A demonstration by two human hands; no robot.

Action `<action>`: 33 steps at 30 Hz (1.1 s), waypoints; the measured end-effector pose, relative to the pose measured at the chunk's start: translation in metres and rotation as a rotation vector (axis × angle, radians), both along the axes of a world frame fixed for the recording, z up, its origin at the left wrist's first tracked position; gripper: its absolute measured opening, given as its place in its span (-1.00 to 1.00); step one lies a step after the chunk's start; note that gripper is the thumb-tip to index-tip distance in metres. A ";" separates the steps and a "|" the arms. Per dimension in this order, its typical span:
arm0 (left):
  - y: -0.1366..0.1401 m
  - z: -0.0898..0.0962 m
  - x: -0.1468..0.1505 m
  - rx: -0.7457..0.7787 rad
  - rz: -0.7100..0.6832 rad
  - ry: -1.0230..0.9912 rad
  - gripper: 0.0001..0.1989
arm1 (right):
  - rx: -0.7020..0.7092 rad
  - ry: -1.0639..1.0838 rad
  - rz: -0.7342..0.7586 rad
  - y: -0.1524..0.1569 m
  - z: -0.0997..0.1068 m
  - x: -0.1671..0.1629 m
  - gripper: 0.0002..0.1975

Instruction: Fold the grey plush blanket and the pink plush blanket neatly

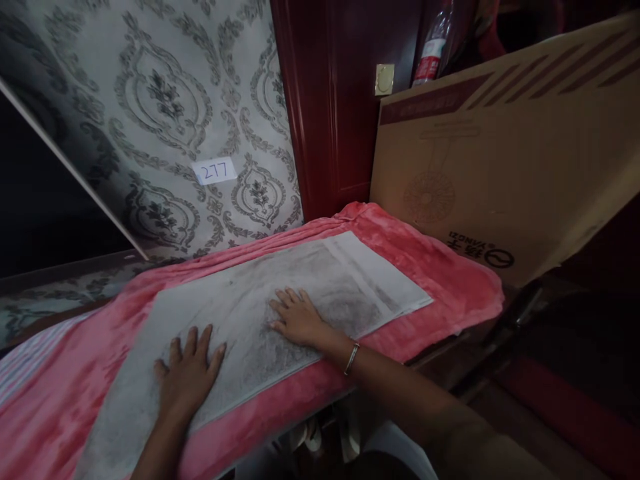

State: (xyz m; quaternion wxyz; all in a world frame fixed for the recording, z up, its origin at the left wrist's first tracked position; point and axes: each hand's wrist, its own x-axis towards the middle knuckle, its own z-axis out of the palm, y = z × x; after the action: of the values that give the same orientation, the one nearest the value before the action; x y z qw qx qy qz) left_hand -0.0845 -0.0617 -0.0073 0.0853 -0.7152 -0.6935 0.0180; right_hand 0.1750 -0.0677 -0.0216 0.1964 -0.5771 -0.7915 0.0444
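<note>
A long whitish sheet [240,320] with grey smudged patches lies over a pink plush blanket [410,247]; whether it is paper or cloth I cannot tell. Flat on its left part rests my left hand [187,377], fingers spread. My right hand [297,319], also with spread fingers, lies palm down near the sheet's middle, over a darker grey patch. A silver bracelet [351,359] circles my right wrist. Neither hand grips anything. Near the sheet's right end a pale band crosses it.
Patterned wallpaper [165,93] with a paper label [215,171] reading 277 rises behind. A large cardboard box [500,147] leans at the right, with a plastic bottle [431,53] behind it. A dark screen-like panel [45,193] stands at the left. Striped fabric [35,360] shows beside the blanket.
</note>
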 end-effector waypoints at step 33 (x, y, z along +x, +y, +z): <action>0.012 0.026 0.042 -0.105 -0.150 -0.110 -0.32 | 0.043 -0.044 -0.351 0.005 -0.033 0.222 -0.49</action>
State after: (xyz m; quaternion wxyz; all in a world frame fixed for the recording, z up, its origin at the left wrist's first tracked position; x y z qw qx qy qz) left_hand -0.0423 -0.0494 0.0189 0.0108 -0.7686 -0.6396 0.0086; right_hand 0.3975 -0.0626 -0.0551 0.1960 -0.7031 -0.6833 -0.0201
